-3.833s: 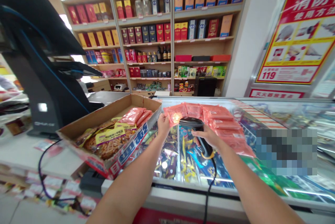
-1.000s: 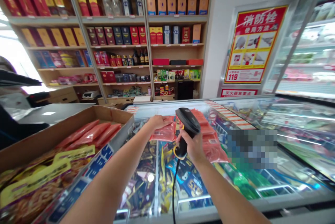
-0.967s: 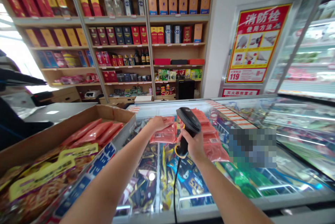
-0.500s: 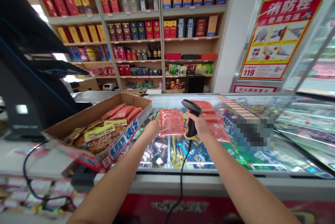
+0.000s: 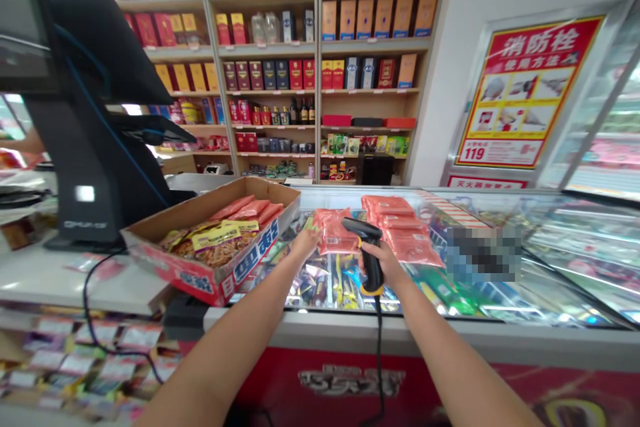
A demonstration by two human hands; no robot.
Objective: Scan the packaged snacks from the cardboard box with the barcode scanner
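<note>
In the head camera's view, a person reaches both bare arms over the glass top of a shop freezer [image 5: 320, 334], where a small stack of pinkish-red packets [image 5: 336, 235] lies between the two hands. The left hand [image 5: 306, 242] is at the near left side of that stack, its fingertips up against the edge of the packets; whether the fingers pinch the plastic or merely rest beside it cannot be told. The right hand [image 5: 387, 263] is wrapped around the handle of a black barcode scanner [image 5: 373, 272], fingers closed on the grip, with the scanner's head angled left and overlapping the right edge of the stack in the picture. Contact between scanner and packets is not clear from this angle. A black cord [image 5: 379, 347] drops from the handle down the freezer's red front. Just beyond the right hand, a larger pile of matching packets [image 5: 403, 230] is spread over the glass in overlapping rows, apart from the fingers. To the left of the left hand, a cardboard box [image 5: 200, 285] holds more red packets [image 5: 249, 209] and snack bags with yellow labels [image 5: 217, 240]. A dark till [image 5: 95, 114] stands left of the box, while shelves of boxed goods [image 5: 270, 74] line the wall behind.
</note>
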